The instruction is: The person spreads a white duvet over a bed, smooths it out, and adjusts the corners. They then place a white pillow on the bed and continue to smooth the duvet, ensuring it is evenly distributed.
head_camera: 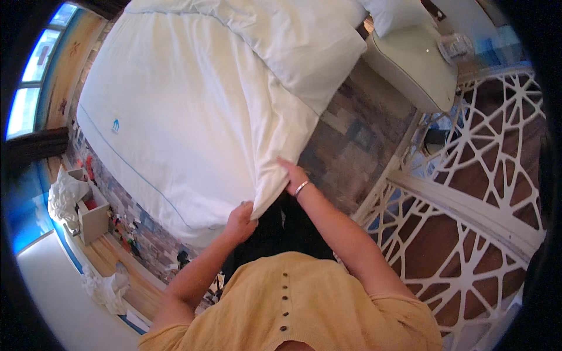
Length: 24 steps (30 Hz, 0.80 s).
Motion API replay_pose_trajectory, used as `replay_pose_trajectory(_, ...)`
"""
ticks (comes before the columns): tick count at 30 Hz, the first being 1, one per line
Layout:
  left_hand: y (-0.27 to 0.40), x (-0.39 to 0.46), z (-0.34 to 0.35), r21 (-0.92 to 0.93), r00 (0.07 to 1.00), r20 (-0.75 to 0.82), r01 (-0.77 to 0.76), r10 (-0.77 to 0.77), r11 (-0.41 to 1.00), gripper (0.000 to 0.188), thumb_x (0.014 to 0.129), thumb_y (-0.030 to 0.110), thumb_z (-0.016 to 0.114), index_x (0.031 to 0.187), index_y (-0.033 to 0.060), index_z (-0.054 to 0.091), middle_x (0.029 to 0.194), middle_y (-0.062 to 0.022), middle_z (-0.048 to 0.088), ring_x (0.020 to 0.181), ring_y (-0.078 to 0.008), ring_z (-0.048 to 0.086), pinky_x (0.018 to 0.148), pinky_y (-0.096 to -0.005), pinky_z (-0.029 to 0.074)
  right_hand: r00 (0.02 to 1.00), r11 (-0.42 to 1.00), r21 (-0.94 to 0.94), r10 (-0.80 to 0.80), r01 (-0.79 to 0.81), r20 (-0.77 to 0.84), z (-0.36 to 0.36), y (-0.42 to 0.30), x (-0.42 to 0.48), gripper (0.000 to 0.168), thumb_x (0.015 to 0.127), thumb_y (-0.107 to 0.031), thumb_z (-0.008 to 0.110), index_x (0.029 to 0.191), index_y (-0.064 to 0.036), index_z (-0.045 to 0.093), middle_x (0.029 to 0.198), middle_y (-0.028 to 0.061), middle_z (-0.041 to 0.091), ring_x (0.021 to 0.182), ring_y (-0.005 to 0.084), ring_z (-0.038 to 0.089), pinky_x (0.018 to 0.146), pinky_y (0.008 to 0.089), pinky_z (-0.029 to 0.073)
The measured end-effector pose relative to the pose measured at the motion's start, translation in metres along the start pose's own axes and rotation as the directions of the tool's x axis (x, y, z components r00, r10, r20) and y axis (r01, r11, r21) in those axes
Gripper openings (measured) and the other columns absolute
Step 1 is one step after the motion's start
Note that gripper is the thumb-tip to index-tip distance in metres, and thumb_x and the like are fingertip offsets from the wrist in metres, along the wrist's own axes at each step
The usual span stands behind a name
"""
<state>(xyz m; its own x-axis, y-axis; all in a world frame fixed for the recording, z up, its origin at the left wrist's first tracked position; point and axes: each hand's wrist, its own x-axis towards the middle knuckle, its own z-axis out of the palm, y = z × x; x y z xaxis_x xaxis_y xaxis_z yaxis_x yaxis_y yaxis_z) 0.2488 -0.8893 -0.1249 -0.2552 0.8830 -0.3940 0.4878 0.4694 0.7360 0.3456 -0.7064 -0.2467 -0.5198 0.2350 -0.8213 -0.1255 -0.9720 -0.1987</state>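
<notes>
A white duvet (pixel 189 109) with thin blue piping and a small blue emblem covers the bed, its upper part folded over at an angle. My left hand (pixel 241 222) grips the duvet's near corner, close to my body. A little farther out, my right hand (pixel 293 176), with a silver bangle at the wrist, holds the same cover by its right edge. Between the two hands the fabric is bunched into long creases that run up the bed. The fingertips of both hands are partly hidden in the cloth.
A pale upholstered bench (pixel 412 66) with a white pillow (pixel 397 15) stands at upper right. A white lattice partition (pixel 467 140) runs along the right. On the left are a wooden ledge (pixel 105 254), an open drawer (pixel 93 215), crumpled white cloth (pixel 66 197) and small scattered items on the patterned floor.
</notes>
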Motion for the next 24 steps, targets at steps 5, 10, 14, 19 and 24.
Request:
replay_pose_trajectory(5,0.008,0.031,-0.018,0.001,0.984,0.169,0.05,-0.05,0.999,0.035,0.068,0.005,0.058,0.101,-0.0009,0.05,0.095,-0.0215,0.053,0.094,-0.04,0.051,0.08,-0.044,0.043,0.933,0.922,0.154,-0.341,0.356,-0.116,0.006,-0.124,0.067,0.047,0.078,-0.025,0.067,0.114,0.001,0.052,0.107,0.0152,0.06,0.095,0.0286,0.058,0.086,0.0407,0.046)
replay_pose_trajectory(10,0.06,0.122,-0.007,0.126,0.939,-0.309,-0.117,0.151,0.985,0.079,0.062,0.019,0.073,0.127,-0.0013,0.034,0.119,-0.0266,0.042,0.105,-0.0423,0.046,0.089,-0.0449,0.041,0.583,0.572,-0.614,-0.784,0.544,-0.213,0.039,-0.157,-0.012,0.042,0.075,-0.024,0.069,0.101,0.008,0.058,0.096,0.0164,0.063,0.085,0.0248,0.06,0.076,0.0349,0.048)
replay_pose_trajectory(14,0.089,0.202,0.009,-0.052,0.964,-0.231,-0.146,0.13,0.988,0.054,0.065,0.009,0.064,0.115,0.0006,0.045,0.105,-0.0242,0.05,0.102,-0.0408,0.047,0.089,-0.045,0.04,0.8,0.819,-0.408,-0.532,0.403,-0.278,0.033,-0.123,-0.022,0.041,0.079,-0.026,0.067,0.106,0.004,0.058,0.102,0.0147,0.062,0.09,0.0239,0.059,0.08,0.0332,0.046)
replay_pose_trajectory(19,0.048,0.233,0.0,-0.25,0.997,0.036,-0.063,0.074,0.966,0.016,0.067,0.0,0.051,0.083,-0.0007,0.053,0.083,-0.0189,0.054,0.083,-0.0382,0.052,0.077,-0.0422,0.041,0.99,0.999,-0.043,0.01,-0.017,-0.144,0.012,-0.174,0.068,0.05,0.081,-0.029,0.064,0.12,0.0,0.05,0.115,0.0148,0.058,0.1,0.0279,0.056,0.092,0.038,0.043)
replay_pose_trajectory(24,0.038,0.242,-0.018,-0.353,0.944,0.263,-0.096,0.198,0.931,0.018,0.068,0.001,0.048,0.086,-0.0001,0.052,0.089,-0.0218,0.053,0.09,-0.0393,0.05,0.078,-0.0436,0.041,0.942,0.972,-0.005,-0.23,0.236,-0.245,-0.003,-0.28,0.157,0.048,0.082,-0.028,0.063,0.119,0.001,0.05,0.109,0.0137,0.059,0.1,0.0279,0.056,0.091,0.0403,0.043)
